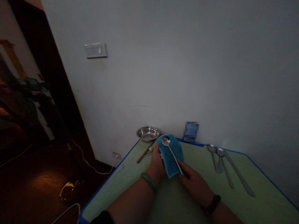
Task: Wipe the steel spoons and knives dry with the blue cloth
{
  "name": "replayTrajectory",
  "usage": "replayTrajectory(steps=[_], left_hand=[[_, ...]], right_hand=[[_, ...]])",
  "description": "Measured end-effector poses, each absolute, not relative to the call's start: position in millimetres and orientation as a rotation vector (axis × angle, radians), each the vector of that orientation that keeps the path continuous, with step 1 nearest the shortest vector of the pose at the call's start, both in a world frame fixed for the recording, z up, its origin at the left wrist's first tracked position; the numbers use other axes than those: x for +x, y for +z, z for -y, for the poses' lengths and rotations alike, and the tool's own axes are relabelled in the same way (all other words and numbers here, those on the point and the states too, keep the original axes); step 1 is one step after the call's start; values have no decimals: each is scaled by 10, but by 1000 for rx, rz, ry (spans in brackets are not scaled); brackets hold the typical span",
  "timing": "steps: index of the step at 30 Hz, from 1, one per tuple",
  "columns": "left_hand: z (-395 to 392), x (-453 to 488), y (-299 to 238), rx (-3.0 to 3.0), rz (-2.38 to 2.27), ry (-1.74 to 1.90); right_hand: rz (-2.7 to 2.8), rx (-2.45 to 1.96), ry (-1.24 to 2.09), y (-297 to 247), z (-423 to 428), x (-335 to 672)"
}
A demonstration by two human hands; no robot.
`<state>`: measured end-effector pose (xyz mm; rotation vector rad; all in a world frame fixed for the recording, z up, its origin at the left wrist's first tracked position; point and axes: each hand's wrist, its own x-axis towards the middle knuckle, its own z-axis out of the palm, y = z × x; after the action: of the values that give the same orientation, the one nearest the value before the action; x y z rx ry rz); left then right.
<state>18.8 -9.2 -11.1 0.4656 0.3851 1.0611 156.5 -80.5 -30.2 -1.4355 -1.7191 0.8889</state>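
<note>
My left hand [156, 164] grips a blue cloth [170, 154] from its left side and holds it up over the green table [177, 202]. A metal spoon [171, 152] lies across the cloth, bowl at the far end. My right hand [195, 182] pinches the spoon's handle end at the cloth's near right corner. A green bangle circles my left wrist and a dark band my right.
A steel bowl [148, 133] sits at the table's far left corner. Wooden chopsticks [145, 152] lie beside it. Three metal spoons [225, 166] lie to the right. A blurred blue object [191, 132] stands against the white wall. Cables and a stand are on the dark floor to the left.
</note>
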Motion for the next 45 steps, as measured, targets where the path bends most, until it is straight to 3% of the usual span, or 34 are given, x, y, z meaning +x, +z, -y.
replayTrajectory(steps=[45], left_hand=[[143,185,-46,481,-391,1091]], right_hand=[[1781,-1442,893,-311,817,1576]])
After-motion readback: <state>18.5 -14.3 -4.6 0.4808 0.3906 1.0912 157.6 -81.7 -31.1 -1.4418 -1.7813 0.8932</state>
